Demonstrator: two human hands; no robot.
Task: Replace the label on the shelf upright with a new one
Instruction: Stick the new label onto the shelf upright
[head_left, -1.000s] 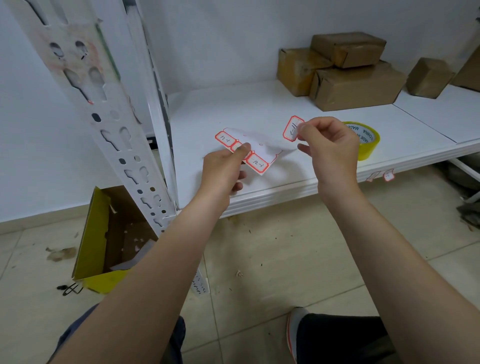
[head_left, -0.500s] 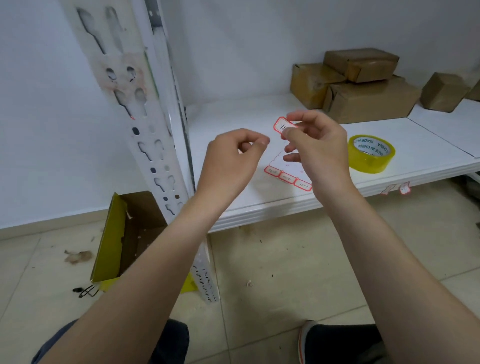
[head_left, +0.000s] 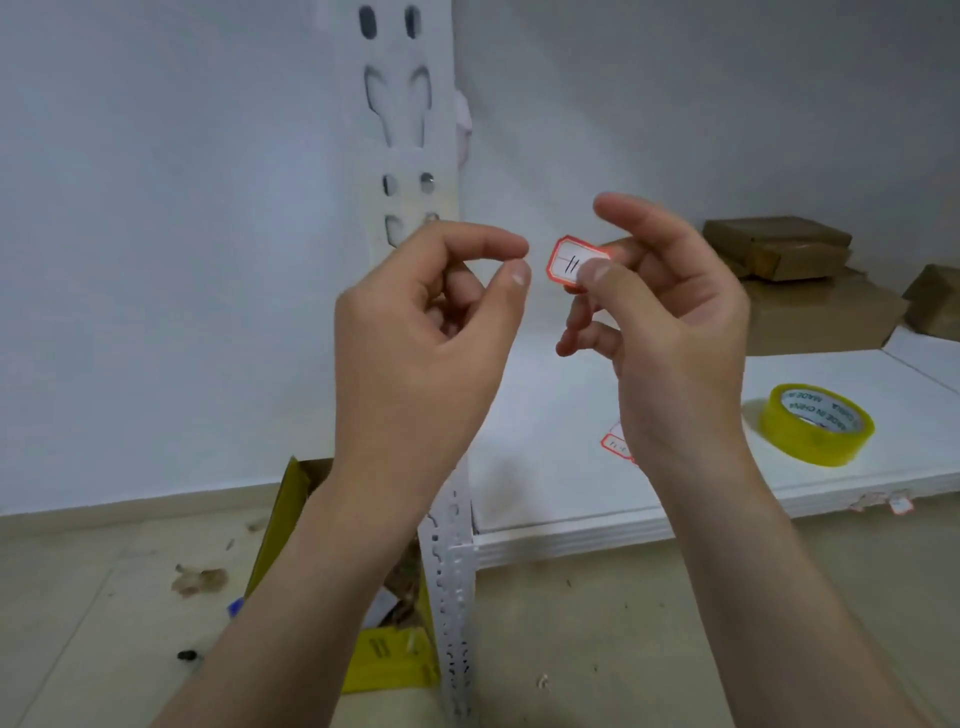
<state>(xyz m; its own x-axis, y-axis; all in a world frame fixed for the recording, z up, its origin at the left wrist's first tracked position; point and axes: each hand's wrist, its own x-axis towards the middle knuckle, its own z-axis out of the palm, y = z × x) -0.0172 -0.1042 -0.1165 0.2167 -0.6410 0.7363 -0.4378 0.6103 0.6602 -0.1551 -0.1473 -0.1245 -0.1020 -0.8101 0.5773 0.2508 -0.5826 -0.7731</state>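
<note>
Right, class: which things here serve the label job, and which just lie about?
Job: red-bordered white paper label, pinched in the right hand; white slotted metal upright; red-bordered label sheet.
Idle: yellow tape roll; brown cardboard parcels; yellow cardboard box.

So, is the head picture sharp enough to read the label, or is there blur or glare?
Head view: slight blur on the left hand and the boxes; the label pinched in the right hand shows two dark strokes; even light, no glare.
</note>
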